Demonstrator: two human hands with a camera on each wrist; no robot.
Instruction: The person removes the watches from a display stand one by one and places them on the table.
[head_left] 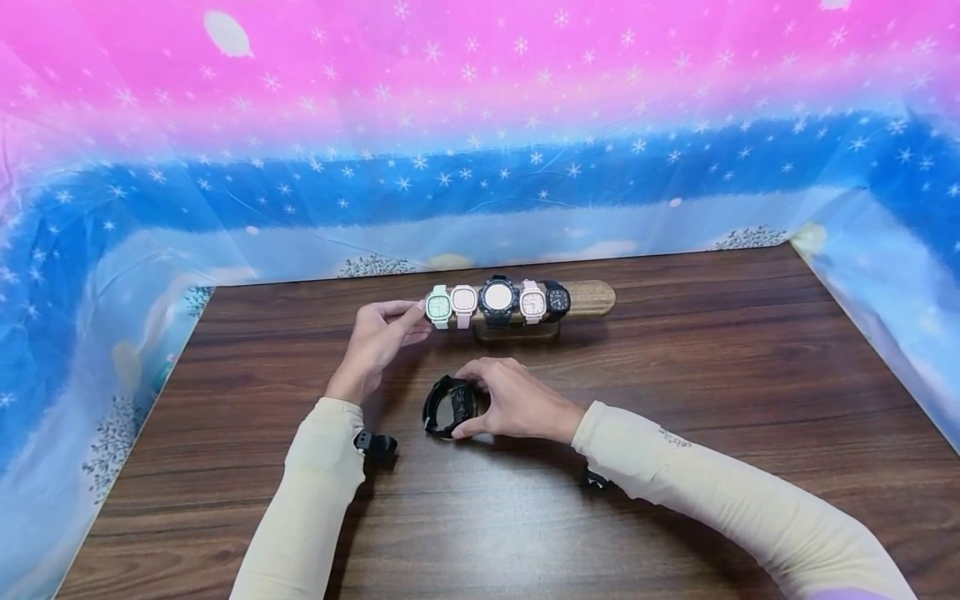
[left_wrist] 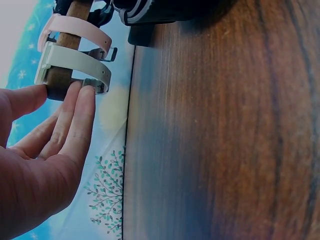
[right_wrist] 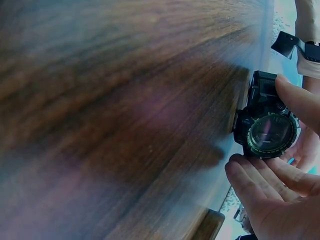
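My right hand [head_left: 517, 400] grips a black wristwatch [head_left: 462, 402] in front of the wooden watch stand [head_left: 596, 298]. The strap forms a loop, and the round dial [right_wrist: 270, 135] shows in the right wrist view, between thumb and fingers. My left hand [head_left: 378, 346] pinches the left end of the stand's bar [left_wrist: 59, 84], with thumb on one side and fingertips on the other. Right beside those fingertips is a mint-green watch [head_left: 438, 307]. Along the bar to its right sit a pink watch [head_left: 464, 300], a large black round watch [head_left: 498, 297], another pink watch [head_left: 532, 302] and a black square watch [head_left: 557, 300].
The stand rests near the back of a dark wood-grain table [head_left: 712, 358]. Its bar continues bare past the black square watch. Behind hangs a pink and blue snowflake cloth [head_left: 480, 183]. A black camera mount [head_left: 377, 447] sticks out from the left wrist.
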